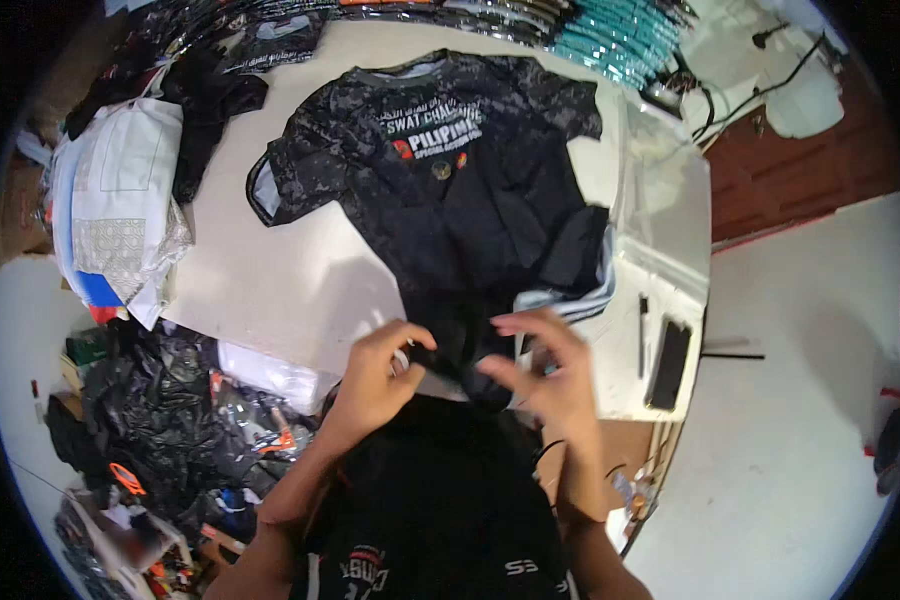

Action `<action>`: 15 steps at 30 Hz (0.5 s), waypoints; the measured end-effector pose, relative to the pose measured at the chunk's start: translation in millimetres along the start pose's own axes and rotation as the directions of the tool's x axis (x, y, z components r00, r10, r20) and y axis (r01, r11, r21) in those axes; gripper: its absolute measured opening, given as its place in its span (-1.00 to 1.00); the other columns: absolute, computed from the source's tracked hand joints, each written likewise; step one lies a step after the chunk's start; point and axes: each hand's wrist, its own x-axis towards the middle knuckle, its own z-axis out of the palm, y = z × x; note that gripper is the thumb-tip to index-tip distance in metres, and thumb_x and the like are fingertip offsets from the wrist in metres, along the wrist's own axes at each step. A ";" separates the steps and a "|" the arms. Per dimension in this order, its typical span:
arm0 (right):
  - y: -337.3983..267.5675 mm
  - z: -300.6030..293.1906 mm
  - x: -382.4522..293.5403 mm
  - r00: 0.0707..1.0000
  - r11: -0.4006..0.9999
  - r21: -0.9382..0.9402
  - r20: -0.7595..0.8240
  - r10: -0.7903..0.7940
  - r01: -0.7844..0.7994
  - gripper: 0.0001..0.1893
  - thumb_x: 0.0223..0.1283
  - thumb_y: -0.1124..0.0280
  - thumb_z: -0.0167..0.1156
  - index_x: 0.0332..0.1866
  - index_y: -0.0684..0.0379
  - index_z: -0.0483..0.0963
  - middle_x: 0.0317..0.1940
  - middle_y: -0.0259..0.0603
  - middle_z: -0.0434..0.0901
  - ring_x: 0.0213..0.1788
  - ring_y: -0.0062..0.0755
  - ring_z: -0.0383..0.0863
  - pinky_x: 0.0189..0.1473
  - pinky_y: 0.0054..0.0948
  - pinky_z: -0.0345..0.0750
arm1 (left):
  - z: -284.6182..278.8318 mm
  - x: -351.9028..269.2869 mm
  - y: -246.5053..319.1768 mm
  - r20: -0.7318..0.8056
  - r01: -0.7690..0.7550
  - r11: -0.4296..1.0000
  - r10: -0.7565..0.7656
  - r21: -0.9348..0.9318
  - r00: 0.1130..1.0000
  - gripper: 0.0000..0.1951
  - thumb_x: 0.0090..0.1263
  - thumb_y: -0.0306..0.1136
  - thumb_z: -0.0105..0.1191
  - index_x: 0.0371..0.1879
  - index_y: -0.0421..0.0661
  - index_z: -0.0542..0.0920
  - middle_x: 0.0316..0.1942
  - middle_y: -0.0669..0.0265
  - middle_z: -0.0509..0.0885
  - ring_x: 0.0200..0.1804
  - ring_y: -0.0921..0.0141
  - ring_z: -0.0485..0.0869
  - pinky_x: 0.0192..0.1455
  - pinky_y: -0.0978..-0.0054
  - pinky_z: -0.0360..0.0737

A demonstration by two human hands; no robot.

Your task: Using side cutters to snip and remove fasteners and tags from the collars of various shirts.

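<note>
A black short-sleeved T-shirt [465, 202] with dark camouflage sleeves and printed chest lies spread on the white table, its collar away from me. Its lower part is rumpled at the near edge, and on the right a side is turned back, showing a pale inside. My left hand [386, 367] pinches the hem's left part between thumb and fingers. My right hand [551, 367], slightly blurred, is at the hem's right part with thumb and forefinger apart; whether its other fingers touch the cloth is hidden.
A smartphone [670, 364] and a black pen [642, 337] lie on the table's right. White printed garments [131, 180] hang over its left edge. Stacks of bagged clothing [615, 37] line the far edge. Black plastic bags [157, 405] fill the lower left. A clear plastic sheet [664, 187] lies upper right.
</note>
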 end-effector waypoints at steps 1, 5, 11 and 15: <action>5.3 10.1 0.5 0.994 0.995 0.007 0.049 -0.096 0.095 -0.47 -0.21 0.44 0.49 0.00 0.19 0.51 -0.17 -0.20 0.56 -0.18 -0.43 0.57 -0.25 -0.53 0.46 | 4.4 -2.2 1.5 0.110 0.042 0.991 -0.029 -0.125 0.993 -0.74 0.03 -0.68 0.08 -0.26 -0.18 0.56 -0.26 0.27 0.60 -0.20 0.43 0.59 -0.22 0.53 0.48; 26.0 32.7 2.4 0.990 0.999 0.035 0.137 0.021 -0.026 -0.13 -0.33 0.33 0.55 0.25 0.12 0.30 0.02 -0.08 0.46 -0.03 -0.21 0.55 -0.18 -0.45 0.49 | -10.5 18.5 3.9 0.143 -0.025 0.939 0.078 -0.343 0.987 -0.75 0.12 -0.56 0.18 -0.18 -0.15 0.59 -0.11 0.30 0.63 -0.12 0.45 0.59 -0.10 0.49 0.47; 70.8 57.9 3.0 0.995 0.943 -0.328 -0.100 0.024 -0.056 -0.16 -0.14 0.17 0.46 0.30 0.21 0.24 0.28 0.15 0.26 0.26 0.08 0.36 0.15 -0.28 0.42 | -102.3 116.7 -113.2 -0.697 0.069 0.899 0.284 0.432 0.659 -0.79 0.16 -0.45 0.21 -0.21 -0.15 0.62 -0.25 0.16 0.68 -0.22 0.32 0.64 -0.15 0.44 0.52; 95.2 61.5 21.4 0.990 0.904 -0.427 -0.131 -0.053 -0.008 -0.16 -0.04 0.00 0.35 0.28 0.33 0.24 0.29 0.28 0.20 0.15 0.21 0.44 0.05 -0.19 0.50 | -117.7 131.5 -158.7 -0.720 0.172 0.873 0.249 0.457 0.647 -0.78 0.13 -0.43 0.24 -0.24 -0.18 0.62 -0.36 0.20 0.69 -0.34 0.35 0.64 -0.24 0.46 0.54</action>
